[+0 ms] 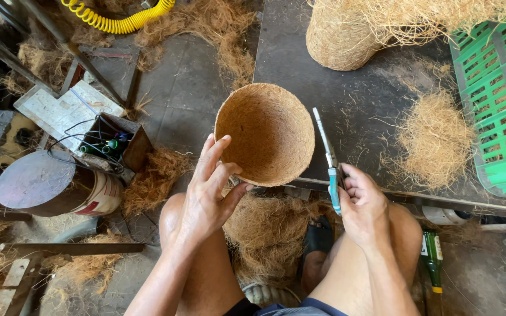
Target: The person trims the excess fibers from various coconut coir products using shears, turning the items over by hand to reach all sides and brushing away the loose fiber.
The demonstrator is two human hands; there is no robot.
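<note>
Green bottle [433, 261] (yellow-labelled) by right knee

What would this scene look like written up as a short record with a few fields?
Setting: a workshop, seen from above by a seated person
Left hand: grips the rim of a round coir fibre pot, its opening facing up
Right hand: holds scissors with blue handles, blades pointing up beside the pot
Worktable: dark, with a loose fibre clump, another fibre pot, and a green plastic crate
Floor: metal drum, yellow coiled hose, green bottle
</note>
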